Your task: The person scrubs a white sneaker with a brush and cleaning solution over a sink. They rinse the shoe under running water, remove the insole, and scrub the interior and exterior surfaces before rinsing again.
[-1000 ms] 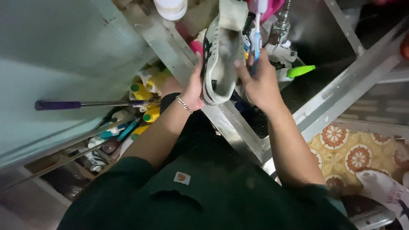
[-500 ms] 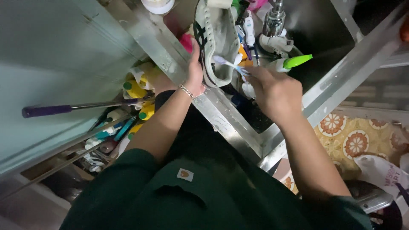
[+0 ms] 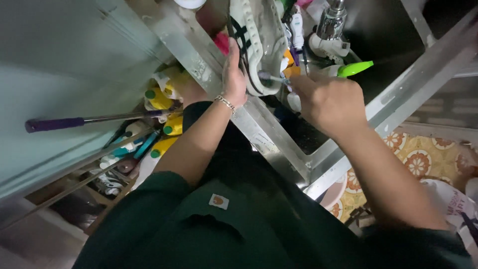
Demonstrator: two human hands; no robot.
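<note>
The right hand, which a second ago was up beside the shoe, has dropped lower and now presses the toothbrush bristles against the shoe's heel end, fist closed round the handle. The left hand still grips the shoe from the side over the sink, so the scrubbing looks under way.
</note>
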